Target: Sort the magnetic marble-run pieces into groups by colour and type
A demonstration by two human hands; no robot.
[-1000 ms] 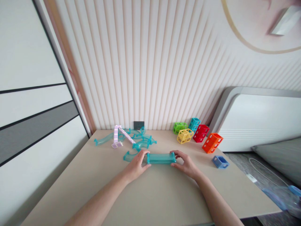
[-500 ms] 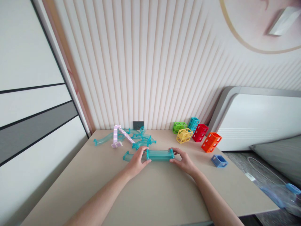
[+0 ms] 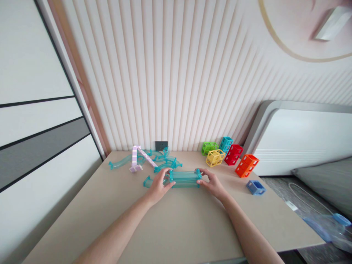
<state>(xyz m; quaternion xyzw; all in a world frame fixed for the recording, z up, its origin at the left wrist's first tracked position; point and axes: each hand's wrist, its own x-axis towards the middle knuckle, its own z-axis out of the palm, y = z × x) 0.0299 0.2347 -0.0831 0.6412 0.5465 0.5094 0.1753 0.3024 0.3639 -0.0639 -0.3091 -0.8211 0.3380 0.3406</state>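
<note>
Desk (image 3: 176, 227): beige, against ribbed wall | Straight teal track piece (image 3: 184, 178): mid-desk, held level, just in front of the teal curved track pile (image 3: 162, 163) | Left hand (image 3: 158, 185): pinching its left end | Right hand (image 3: 210, 182): pinching its right end | Orange block (image 3: 246, 165), blue block (image 3: 256, 187): right, apart.

Both hands (image 3: 185, 185) forward, fingers curled

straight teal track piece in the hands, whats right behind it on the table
Behind the straight teal track piece, held by the left hand and right hand, lies a pile of curved teal tracks. Its nearest parts are covered.
</note>
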